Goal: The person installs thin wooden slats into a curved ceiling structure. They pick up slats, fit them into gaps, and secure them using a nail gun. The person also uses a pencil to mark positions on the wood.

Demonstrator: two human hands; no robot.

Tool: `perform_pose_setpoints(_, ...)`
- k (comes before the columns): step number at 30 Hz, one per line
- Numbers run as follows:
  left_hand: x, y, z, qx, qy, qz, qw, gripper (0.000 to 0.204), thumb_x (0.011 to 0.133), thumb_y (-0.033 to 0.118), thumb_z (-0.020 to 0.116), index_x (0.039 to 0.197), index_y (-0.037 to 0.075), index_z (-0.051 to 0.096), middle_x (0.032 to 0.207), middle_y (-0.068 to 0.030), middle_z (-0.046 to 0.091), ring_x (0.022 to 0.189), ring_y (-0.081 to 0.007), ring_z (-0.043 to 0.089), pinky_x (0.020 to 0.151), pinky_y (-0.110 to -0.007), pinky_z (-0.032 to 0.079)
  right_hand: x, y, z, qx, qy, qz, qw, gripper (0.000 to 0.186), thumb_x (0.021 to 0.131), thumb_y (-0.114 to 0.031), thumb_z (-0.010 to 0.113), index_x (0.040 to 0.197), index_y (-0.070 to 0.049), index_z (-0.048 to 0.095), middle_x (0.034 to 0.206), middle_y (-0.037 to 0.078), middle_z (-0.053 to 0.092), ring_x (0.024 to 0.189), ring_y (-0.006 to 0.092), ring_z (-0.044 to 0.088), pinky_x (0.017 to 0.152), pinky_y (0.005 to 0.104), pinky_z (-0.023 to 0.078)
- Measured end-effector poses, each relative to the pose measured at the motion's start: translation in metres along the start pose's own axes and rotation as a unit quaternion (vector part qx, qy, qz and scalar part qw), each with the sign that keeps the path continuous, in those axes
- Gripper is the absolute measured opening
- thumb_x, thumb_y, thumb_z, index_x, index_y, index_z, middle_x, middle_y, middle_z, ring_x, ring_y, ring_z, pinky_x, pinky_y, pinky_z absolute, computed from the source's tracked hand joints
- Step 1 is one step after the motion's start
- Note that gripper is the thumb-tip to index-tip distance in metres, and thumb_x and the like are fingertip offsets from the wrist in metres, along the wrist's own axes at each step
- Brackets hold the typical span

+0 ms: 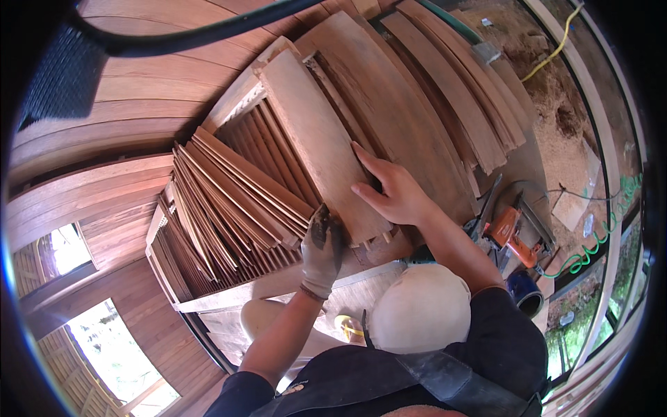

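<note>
Touches pale plank [316,132] with bare right hand [399,193], fingers spread wide along edge. Rests gloved left hand [322,256] at ends of thin slats [243,184]; cannot tell its grip.

Dark short-sleeved top [511,326]; a pale glove [321,267] (its fingers [319,224] stained blackish) covers the left hand [322,250].

Daylight floods window openings [118,354] at lower left, burning them to near white. Brightness also enters from right, over sawdust-strewn ground [566,146]. Plank wall [146,83] at upper left shows warm, moderate light; deep shadow fills gaps between wooden slats [240,191]. Right hand [392,191] well lit, reasonably crisp. Fisheye lens bows straight lines toward black, vignetted rim; bluish fringe along left edge.
</note>
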State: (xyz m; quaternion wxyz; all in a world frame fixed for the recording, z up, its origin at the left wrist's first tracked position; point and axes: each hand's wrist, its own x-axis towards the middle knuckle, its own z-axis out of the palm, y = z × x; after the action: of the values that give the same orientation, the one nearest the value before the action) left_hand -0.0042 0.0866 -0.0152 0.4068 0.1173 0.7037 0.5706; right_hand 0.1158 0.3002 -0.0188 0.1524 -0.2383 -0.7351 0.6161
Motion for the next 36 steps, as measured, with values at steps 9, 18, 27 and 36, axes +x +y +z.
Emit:
perform_pose_setpoints(9, 0.007, -0.024, -0.018, 0.096, -0.017, 0.057, 0.994, 0.048, 0.105, 0.02, 0.061, 0.145, -0.005, 0.049, 0.135, -0.0133, 0.057, 0.116, -0.0191, 0.058, 0.098, -0.032, 0.049, -0.009, 0.024, 0.016, -0.011, 0.16, -0.06, 0.985, 0.058, 0.09, -0.034, 0.076, 0.131, 0.005, 0.062, 0.117, 0.025, 0.069, 0.105, 0.0404, 0.068, 0.092, 0.045, 0.055)
perform_pose_setpoints(18, -0.003, -0.001, -0.004, 0.187, -0.026, 0.138, 0.972, 0.052, 0.105, 0.021, 0.058, 0.149, -0.004, 0.047, 0.137, -0.0129, 0.058, 0.114, -0.0221, 0.059, 0.095, -0.03, 0.049, -0.195, 0.051, -0.061, 0.136, 0.537, 0.138, 0.821, 0.013, 0.1, -0.013, 0.067, 0.106, -0.003, 0.074, 0.084, 0.002, 0.071, 0.07, 0.0072, 0.061, 0.064, 0.0245, 0.05)
perform_pose_setpoints(27, -0.013, -0.014, -0.01, 0.219, -0.094, 0.283, 0.929, 0.08, 0.098, 0.035, 0.066, 0.155, -0.01, 0.032, 0.114, -0.0117, 0.064, 0.101, -0.0185, 0.059, 0.096, -0.03, 0.045, -0.435, 0.128, 0.081, -0.263, 0.304, 0.482, 0.779, 0.047, 0.083, -0.03, 0.079, 0.117, -0.003, 0.063, 0.103, 0.023, 0.068, 0.096, 0.0425, 0.065, 0.082, 0.0513, 0.052)
perform_pose_setpoints(36, -0.022, -0.021, -0.015, 0.166, -0.168, 0.311, 0.92, 0.082, 0.097, 0.029, 0.07, 0.16, -0.002, 0.028, 0.134, -0.0131, 0.059, 0.111, -0.0197, 0.059, 0.093, -0.032, 0.052, -0.515, 0.182, 0.142, -0.276, 0.275, 0.483, 0.784, 0.053, 0.077, -0.035, 0.083, 0.11, -0.002, 0.058, 0.109, 0.021, 0.063, 0.102, 0.041, 0.063, 0.084, 0.0505, 0.052)
